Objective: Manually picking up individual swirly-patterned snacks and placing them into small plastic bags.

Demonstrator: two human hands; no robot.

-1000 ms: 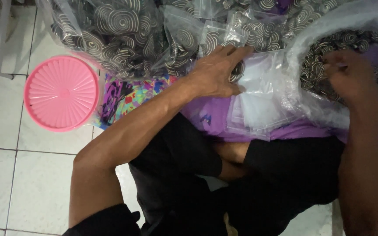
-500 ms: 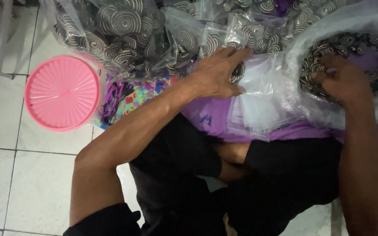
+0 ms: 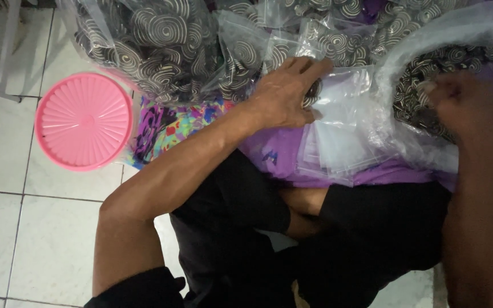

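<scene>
The left hand (image 3: 283, 97) lies palm down, fingers stretched forward and slightly spread, its bare forearm running back and down to a bent elbow. The right hand (image 3: 464, 102) is raised and blurred, seemingly curled into a loose fist, forearm nearly vertical

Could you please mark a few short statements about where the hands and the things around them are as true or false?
1. The left hand rests on small clear bags. True.
2. The right hand is inside the big plastic bag of spiral pieces. True.
3. The pink lid lies on the purple cloth. False: it lies on the white floor tiles.
4. The right hand is spread flat. False: it is closed in a fist.
</scene>
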